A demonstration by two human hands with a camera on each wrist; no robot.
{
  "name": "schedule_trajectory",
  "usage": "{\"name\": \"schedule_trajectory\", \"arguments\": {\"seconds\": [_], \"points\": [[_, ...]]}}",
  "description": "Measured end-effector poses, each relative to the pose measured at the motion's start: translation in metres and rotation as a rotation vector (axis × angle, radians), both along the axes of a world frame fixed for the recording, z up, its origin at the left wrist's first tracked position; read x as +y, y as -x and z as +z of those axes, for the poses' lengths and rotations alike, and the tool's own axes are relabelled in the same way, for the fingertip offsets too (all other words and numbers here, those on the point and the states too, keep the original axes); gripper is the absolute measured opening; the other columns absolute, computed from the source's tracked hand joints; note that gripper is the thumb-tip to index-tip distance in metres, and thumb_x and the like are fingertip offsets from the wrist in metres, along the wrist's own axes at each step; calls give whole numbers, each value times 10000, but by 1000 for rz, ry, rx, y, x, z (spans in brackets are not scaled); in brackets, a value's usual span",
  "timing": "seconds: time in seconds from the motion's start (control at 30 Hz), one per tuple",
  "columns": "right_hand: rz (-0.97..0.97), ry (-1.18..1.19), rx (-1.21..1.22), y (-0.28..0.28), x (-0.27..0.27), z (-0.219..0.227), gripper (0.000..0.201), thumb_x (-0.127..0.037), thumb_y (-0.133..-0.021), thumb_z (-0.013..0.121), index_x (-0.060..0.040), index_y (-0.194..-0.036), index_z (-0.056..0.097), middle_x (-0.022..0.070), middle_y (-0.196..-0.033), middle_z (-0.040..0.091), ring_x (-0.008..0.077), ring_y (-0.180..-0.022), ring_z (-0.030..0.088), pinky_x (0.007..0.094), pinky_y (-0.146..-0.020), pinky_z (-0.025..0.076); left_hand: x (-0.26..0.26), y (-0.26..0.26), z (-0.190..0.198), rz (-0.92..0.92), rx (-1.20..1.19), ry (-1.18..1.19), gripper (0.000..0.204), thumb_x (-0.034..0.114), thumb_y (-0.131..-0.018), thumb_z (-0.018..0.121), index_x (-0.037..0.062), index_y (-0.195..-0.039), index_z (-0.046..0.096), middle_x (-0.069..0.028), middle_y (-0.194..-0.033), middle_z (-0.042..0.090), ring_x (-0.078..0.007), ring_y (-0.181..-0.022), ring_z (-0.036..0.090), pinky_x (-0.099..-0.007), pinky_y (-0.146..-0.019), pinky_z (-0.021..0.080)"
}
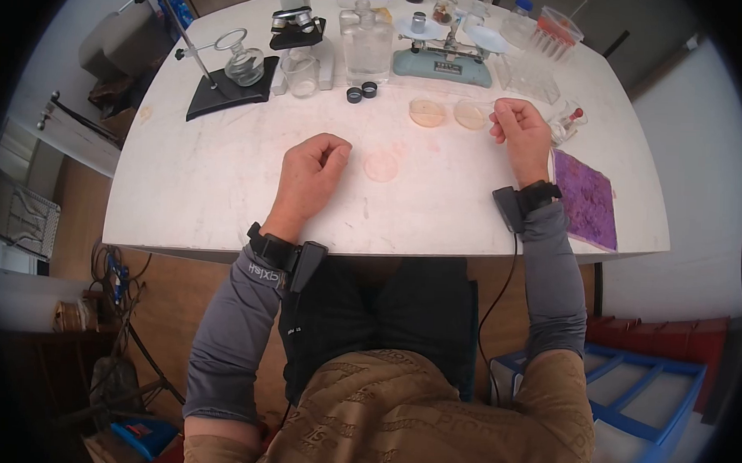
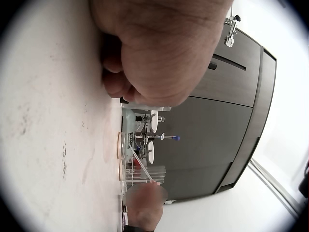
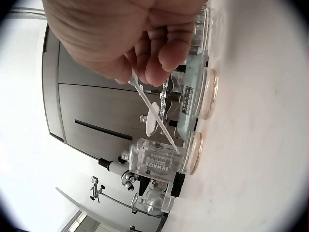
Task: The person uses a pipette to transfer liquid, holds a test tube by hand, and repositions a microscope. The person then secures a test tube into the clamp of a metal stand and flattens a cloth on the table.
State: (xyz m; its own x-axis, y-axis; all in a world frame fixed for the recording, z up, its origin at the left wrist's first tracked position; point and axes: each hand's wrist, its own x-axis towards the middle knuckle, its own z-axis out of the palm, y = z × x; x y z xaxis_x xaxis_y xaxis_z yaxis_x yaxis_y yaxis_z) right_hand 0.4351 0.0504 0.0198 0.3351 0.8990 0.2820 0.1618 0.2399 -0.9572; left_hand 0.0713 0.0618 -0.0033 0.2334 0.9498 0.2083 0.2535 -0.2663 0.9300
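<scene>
In the right wrist view my right hand (image 3: 125, 38) pinches a thin translucent dropper (image 3: 157, 113) between thumb and fingers, its tip slanting down towards the dishes; whether it touches one, I cannot tell. Two shallow round dishes with pale orange contents, one on the left (image 1: 427, 113) and one on the right (image 1: 472, 115), lie side by side, just left of that hand (image 1: 520, 139). My left hand (image 1: 311, 175) rests on the table with loosely curled fingers, holding nothing visible. Beside it is a faint pinkish disc (image 1: 382, 167), a lid or a mark.
Along the back of the table (image 1: 249, 176) stand a ring stand (image 1: 203, 88), microscope (image 1: 297, 30), beaker (image 1: 300, 73), large clear bottle (image 1: 366, 49) and balance (image 1: 443, 65). Two black caps (image 1: 361, 92) lie before the bottle. A tube rack (image 1: 553, 37) and purple book (image 1: 585, 199) are at right.
</scene>
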Motion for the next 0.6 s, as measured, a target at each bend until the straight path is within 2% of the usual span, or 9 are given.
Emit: {"name": "schedule_trajectory", "arguments": {"seconds": [0.17,0.23,0.4,0.6], "points": [[-1,14,-15,0,1,-1,203,-203,-1040,728,-19,-1125,715,37,-920,740,76,-716,644,220,-629,505,1,0,-1,2,3,-1,173,136,-1003,693,-24,-1035,751,-33,-777,683,-92,-712,573,-273,-670,494],[-16,-17,-7,0,1,-1,204,-202,-1037,732,-18,-1124,715,39,-923,740,77,-720,647,220,-630,507,2,2,-3,-31,31,-17,193,169,-1042,669,-2,-1079,750,5,-832,678,-49,-686,567,-224,-627,477],[-4,-5,-10,2,0,0,220,-199,-1034,736,-11,-1147,713,51,-925,741,84,-724,657,219,-633,513,3,3,-5,-26,37,-44,186,159,-1039,665,-5,-1066,750,6,-828,676,-49,-682,564,-226,-627,478],[-60,-131,-3,-18,-30,41,244,-166,-1033,723,26,-1182,698,72,-936,736,93,-740,666,227,-637,525,3,0,-6,-29,44,-43,184,155,-1041,663,-11,-1066,741,12,-821,667,-51,-674,553,-230,-618,469]]}}
